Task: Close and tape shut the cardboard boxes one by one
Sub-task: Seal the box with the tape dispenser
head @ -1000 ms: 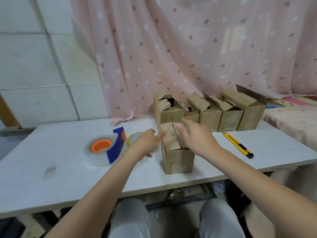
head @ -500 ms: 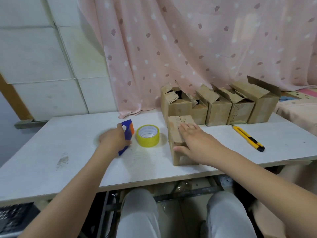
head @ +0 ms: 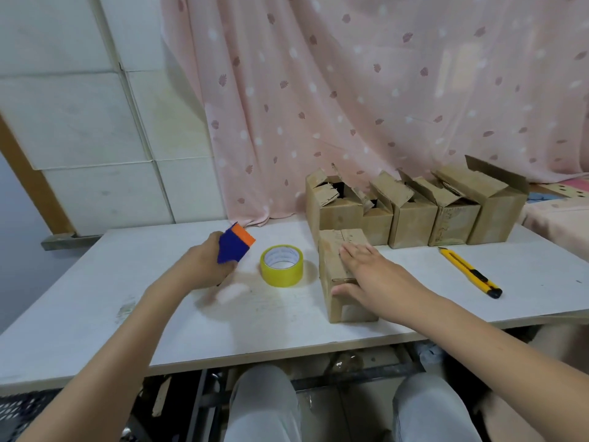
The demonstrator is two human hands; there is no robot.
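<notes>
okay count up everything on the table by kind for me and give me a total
Cardboard boxes: 6, one under the right hand, five in the back row
Tape rolls: 1
Tape dispensers: 1, in the left hand
Utility knives: 1
Total: 9

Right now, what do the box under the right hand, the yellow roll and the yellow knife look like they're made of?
Box: plain brown cardboard, matte, with creased, scuffed edges. Yellow tape roll: glossy, probably plastic tape, wound on a white core that looks like printed card. Utility knife: smooth yellow body with a black end, likely plastic; no blade shows.
</notes>
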